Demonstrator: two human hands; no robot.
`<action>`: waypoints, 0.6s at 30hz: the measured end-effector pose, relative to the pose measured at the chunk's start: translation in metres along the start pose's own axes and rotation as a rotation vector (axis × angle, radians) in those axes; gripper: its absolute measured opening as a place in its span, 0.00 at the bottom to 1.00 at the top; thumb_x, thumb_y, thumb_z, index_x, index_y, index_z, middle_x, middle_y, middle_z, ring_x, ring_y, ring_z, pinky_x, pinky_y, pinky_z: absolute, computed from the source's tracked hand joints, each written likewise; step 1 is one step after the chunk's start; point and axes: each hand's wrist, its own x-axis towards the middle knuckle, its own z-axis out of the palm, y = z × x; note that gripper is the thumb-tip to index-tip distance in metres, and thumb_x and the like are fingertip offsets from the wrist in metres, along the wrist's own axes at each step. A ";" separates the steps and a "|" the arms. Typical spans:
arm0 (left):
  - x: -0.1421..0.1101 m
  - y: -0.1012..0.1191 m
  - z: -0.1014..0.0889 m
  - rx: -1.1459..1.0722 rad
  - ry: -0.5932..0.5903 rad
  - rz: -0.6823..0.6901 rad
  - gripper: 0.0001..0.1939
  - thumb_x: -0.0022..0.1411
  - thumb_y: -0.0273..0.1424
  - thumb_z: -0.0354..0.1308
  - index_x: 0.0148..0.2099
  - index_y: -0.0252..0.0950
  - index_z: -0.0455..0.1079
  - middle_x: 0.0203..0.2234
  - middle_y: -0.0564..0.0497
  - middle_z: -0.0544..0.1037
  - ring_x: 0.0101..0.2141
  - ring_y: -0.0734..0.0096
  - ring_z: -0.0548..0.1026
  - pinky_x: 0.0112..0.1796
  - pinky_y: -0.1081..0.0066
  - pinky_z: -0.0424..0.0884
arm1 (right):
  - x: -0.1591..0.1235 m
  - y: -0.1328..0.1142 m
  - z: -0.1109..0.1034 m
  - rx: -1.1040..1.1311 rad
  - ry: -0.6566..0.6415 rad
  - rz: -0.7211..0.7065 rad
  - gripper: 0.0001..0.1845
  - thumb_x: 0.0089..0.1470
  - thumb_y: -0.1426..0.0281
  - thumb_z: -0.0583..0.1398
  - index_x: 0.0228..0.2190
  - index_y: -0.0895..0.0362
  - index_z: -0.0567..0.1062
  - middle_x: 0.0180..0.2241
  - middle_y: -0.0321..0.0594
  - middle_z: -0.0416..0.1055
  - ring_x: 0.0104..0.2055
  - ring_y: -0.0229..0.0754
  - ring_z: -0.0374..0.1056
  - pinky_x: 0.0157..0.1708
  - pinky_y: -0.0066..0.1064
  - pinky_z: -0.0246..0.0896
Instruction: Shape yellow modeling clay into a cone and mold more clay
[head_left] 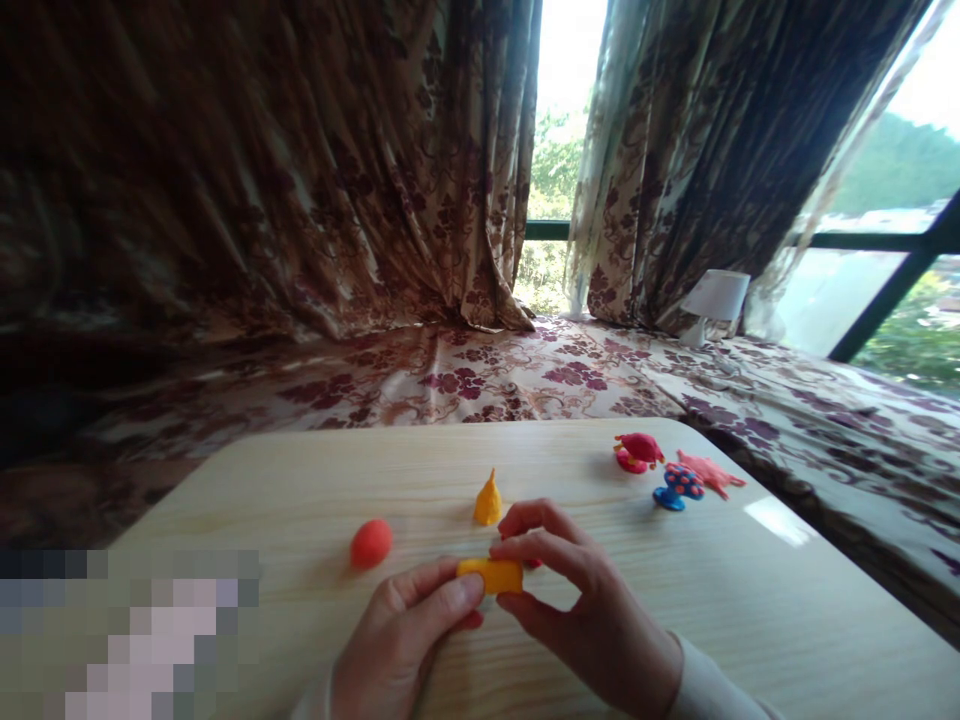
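Yellow block (501, 577): in the head view, I see it held between both hands above the table (247, 520); I judge it light, soft and easily dented, like modelling clay, so I would pinch its 2 ends gently.
Left hand (394, 630): thumb on top, forefinger behind, clamped on the block's left end.
Right hand (600, 600): thumb at the near edge, fingertips at the far edge, closed around the right end.
Yellow cone (488, 502): upright just beyond the block; I expect its thin tip to bend, so the wide base is the safer hold.
Red ball (371, 544): left of the cone, probably squashable.
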 end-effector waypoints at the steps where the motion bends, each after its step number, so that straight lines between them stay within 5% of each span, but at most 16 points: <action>1: 0.000 -0.001 0.000 0.008 0.003 0.000 0.13 0.46 0.38 0.68 0.32 0.35 0.78 0.25 0.51 0.78 0.31 0.72 0.71 0.36 0.75 0.68 | 0.000 0.001 0.000 0.011 0.009 -0.004 0.16 0.49 0.81 0.62 0.39 0.53 0.74 0.42 0.41 0.66 0.45 0.40 0.67 0.45 0.30 0.63; 18: -0.002 -0.003 -0.001 0.108 -0.069 0.065 0.13 0.50 0.39 0.64 0.34 0.34 0.78 0.25 0.52 0.76 0.33 0.69 0.70 0.38 0.73 0.65 | -0.005 0.006 0.003 0.000 -0.015 -0.026 0.30 0.50 0.80 0.62 0.52 0.45 0.69 0.47 0.40 0.65 0.49 0.41 0.65 0.49 0.33 0.62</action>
